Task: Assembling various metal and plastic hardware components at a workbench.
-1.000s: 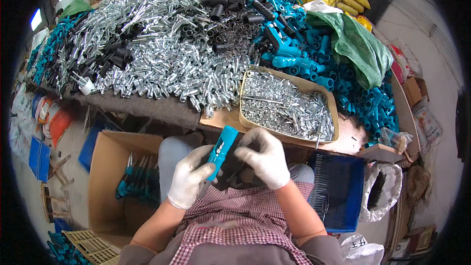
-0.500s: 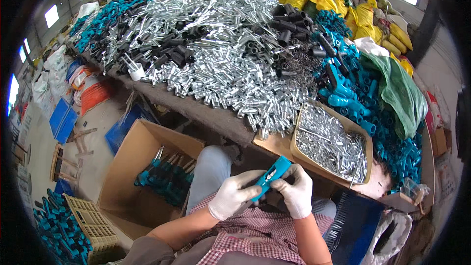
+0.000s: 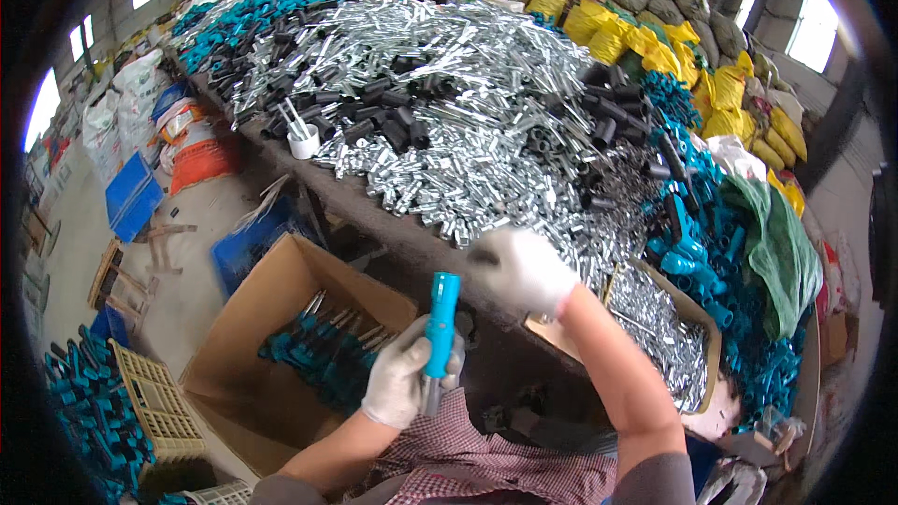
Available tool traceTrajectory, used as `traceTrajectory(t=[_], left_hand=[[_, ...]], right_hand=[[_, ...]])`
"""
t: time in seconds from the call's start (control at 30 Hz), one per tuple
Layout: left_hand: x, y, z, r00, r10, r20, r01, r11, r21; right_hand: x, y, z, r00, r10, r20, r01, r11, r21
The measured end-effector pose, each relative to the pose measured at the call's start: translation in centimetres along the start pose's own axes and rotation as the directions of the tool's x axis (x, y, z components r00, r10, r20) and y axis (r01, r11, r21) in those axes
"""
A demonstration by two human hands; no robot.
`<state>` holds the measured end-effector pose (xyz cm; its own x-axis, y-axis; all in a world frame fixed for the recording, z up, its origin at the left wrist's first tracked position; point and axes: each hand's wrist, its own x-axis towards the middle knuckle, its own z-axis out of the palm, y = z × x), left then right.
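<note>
Blue-handled tool point(image 3: 438, 327) upright in the frame, a bright turquoise grip with a metal end poking out below, held over the person's lap and just short of the counter point(image 3: 393, 234) edge. The left hand point(image 3: 404, 382), in a white glove, is wrapped closed around its lower part, fingers curled tight on the handle. The right hand point(image 3: 520, 267), gloved too, is out ahead and higher, over the near fringe of the silver metal tubes point(image 3: 486, 122); it's blurred, and I cannot tell whether it's open or closed, or whether it has anything. Just right of that hand sits a shallow cardboard tray point(image 3: 713, 337) full of small shiny metal parts. Down to the left of the held tool, on the floor, an open cardboard box point(image 3: 262, 318) holds more blue-handled tools lying in a heap. Black sleeves point(image 3: 374, 103) are mixed through the tube pile, with blue handles point(image 3: 711, 252) heaped at the counter's right end beside a green cloth point(image 3: 781, 252). A yellow plastic crate point(image 3: 159, 397) stands left of the box.
</note>
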<state>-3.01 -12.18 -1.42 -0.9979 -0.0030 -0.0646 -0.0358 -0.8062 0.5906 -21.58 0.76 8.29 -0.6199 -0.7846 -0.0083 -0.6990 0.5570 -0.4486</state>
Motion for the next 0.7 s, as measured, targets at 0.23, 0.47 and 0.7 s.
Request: traceTrajectory(t=[0.23,0.47,0.7], left_hand=[[-1.4,3.2,-1.2,0.965,0.078,-0.251,-0.021,0.975,0.223],[-1.2,4.0,-3.2,0.971,0.055,-0.232,0.006,0.966,0.257],[-0.3,3.7,-1.5,0.989,-0.044,-0.139,0.080,0.961,0.266]], right_hand=[[17.2,0.2,0.1,0.991,-0.003,-0.136,-0.077,0.811,-0.580],[16.6,3.2,-0.6,0.877,-0.166,-0.452,0.040,0.961,-0.275],[-3.2,0.5,1.0,0.832,0.469,-0.296,-0.126,0.680,0.723]])
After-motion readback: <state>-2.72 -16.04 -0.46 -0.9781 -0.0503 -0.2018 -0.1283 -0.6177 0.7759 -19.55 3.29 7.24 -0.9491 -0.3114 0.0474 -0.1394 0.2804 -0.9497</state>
